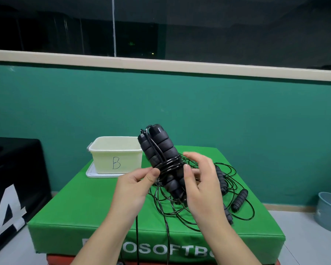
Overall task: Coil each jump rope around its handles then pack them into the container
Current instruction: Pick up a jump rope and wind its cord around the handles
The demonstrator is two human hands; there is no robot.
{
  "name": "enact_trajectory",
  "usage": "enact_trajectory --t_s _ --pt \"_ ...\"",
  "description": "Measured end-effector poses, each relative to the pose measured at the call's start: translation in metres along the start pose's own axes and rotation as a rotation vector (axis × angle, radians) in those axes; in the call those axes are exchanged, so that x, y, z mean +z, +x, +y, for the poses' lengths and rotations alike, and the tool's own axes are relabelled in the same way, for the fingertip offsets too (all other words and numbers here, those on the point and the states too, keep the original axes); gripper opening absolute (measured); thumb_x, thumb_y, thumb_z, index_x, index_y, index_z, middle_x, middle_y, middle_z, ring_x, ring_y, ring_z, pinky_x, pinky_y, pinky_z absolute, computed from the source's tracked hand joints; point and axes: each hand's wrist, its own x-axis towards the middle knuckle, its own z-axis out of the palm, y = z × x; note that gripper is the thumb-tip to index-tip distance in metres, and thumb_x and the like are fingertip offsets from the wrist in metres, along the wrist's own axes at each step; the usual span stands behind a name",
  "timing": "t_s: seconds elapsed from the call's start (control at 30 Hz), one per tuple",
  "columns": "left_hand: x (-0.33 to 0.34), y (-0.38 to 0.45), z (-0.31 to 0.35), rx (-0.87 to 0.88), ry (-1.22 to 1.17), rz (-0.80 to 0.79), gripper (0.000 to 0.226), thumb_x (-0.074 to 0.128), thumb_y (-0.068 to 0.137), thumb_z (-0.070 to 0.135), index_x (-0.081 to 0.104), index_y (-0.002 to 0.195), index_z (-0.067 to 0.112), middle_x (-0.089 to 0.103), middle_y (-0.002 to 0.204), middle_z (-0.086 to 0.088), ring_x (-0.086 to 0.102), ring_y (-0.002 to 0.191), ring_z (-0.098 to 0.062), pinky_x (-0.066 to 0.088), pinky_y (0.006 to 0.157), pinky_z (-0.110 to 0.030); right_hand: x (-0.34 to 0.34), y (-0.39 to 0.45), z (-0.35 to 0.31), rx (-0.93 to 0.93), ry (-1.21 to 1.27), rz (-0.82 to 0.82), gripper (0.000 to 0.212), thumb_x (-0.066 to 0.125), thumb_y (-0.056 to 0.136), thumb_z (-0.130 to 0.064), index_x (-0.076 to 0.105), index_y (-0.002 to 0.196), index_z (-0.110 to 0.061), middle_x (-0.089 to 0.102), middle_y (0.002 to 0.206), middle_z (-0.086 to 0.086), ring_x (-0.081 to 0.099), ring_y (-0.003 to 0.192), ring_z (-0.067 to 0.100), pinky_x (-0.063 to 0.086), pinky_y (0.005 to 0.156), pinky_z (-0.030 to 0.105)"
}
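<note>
Two black foam handles (pixel 160 159), held side by side above the green mat (pixel 103 203), with their long axis tilted from about 11 o'clock at the top to 5 o'clock at the bottom. Several turns of black cord (pixel 170 164) already band their middle. The rest of the cord falls from the bundle and over the mat's near edge at 6 o'clock. The left hand (pixel 135 185) pinches the cord against the bundle at its 9 o'clock side. The right hand (pixel 201 180) clasps the lower handles from 3 o'clock, thumb on the near face. Its fingers are blurred. Both hands touch the bundle. The left is nearer the wraps. The cream container (pixel 116 156) marked "B" sits open on its lid at 10 o'clock, just beside the handle tops, with free space above its rim. A second, uncoiled rope (pixel 237 202) sprawls at 3 to 4 o'clock, its cord likely to snag the hanging slack.
</note>
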Motion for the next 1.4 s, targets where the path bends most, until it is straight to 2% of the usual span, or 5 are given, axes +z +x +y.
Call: enact_trajectory --t_s 0.43,0.77,1.0,1.13,1.4 --pt "-0.001 0.003 -0.006 0.187 0.208 -0.052 0.025 0.062 0.084 0.016 0.071 0.070 0.034 0.054 0.060 0.014 0.047 0.058 0.003 0.035 0.058 -0.010 0.003 -0.001 0.000 0.065 -0.264 -0.191 0.086 0.075 0.077 -0.039 0.026 0.146 -0.022 0.033 0.129 -0.013 0.033 0.117 -0.004 0.026 0.100 0.012" --pt "-0.002 0.009 -0.027 0.107 0.185 -0.078 0.027 0.042 0.091 0.035 0.058 0.086 0.014 0.045 0.053 0.015 0.036 0.051 -0.004 0.028 0.049 -0.019 -0.005 0.003 -0.010 0.397 0.301 -0.134 0.003 0.064 0.089 -0.022 0.065 0.091 -0.019 0.066 0.078 -0.003 0.065 0.072 0.013 0.056 0.062 0.032" --pt "-0.004 0.004 -0.029 0.292 0.261 -0.149 0.066 0.030 0.075 0.083 0.054 0.100 0.027 0.056 0.066 0.027 0.048 0.058 0.007 0.033 0.054 -0.009 -0.004 0.000 -0.017 0.434 0.554 -0.172 0.027 0.062 0.080 -0.036 0.068 0.096 -0.014 0.069 0.089 0.017 0.065 0.065 0.025 0.058 0.056 0.035" --pt "-0.008 0.008 -0.028 0.361 0.464 -0.083 0.031 0.031 0.086 0.067 0.056 0.091 0.048 0.055 0.064 0.024 0.048 0.061 0.001 0.032 0.054 -0.015 -0.003 -0.003 -0.016 0.476 0.623 -0.162 0.039 0.061 0.074 -0.042 0.067 0.095 -0.010 0.068 0.087 0.019 0.063 0.060 0.024 0.055 0.051 0.031" --pt "-0.001 0.009 -0.016 0.105 0.172 -0.242 0.034 0.032 0.087 0.041 0.048 0.072 0.016 0.045 0.045 0.012 0.035 0.042 0.001 0.026 0.044 -0.011 0.002 -0.005 -0.024 0.586 0.666 -0.188 0.041 0.051 0.084 -0.046 0.064 0.092 -0.008 0.069 0.072 0.011 0.059 0.047 0.024 0.045 0.041 0.023"
